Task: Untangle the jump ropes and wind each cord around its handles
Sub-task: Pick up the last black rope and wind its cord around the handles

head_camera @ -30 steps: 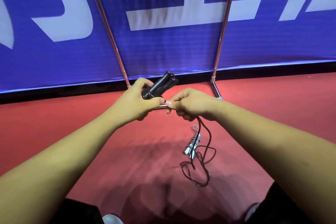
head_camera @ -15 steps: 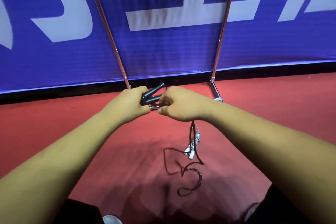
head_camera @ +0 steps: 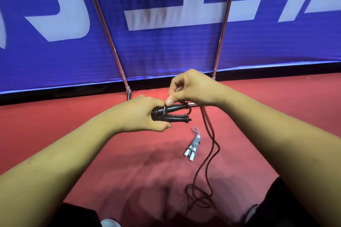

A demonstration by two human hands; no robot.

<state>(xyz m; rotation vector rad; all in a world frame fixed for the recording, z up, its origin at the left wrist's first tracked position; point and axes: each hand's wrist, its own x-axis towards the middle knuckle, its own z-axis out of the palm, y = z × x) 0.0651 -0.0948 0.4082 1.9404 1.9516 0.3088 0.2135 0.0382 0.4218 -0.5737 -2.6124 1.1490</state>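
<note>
Gripping two black jump-rope handles (head_camera: pixel 175 118) side by side, the person's left hand (head_camera: pixel 144 116) curled its fingers round their thick ends above a red, matte floor (head_camera: pixel 55 134). The handles were smooth and tapered, slightly splayed, with their narrow tips pointing right and a short loop of cord arching between them. Just above, the right hand (head_camera: pixel 193 88) pinched one thin dark cord (head_camera: pixel 209 127) between thumb and forefinger, holding it against the handles. Below and to the right, a second rope (head_camera: pixel 192 146), pale grey with two white handles, lay on the floor as one tight bundle, its cord wound round the handles and a small loop poking out at the far end. Beside it, the dark cord hung from under the right hand in two strands and ended in one loose tangle on the floor near the person's knees. Behind stood a blue banner (head_camera: pixel 166 51) with large white lettering, braced by two shiny metal poles (head_camera: pixel 103 20).
</note>
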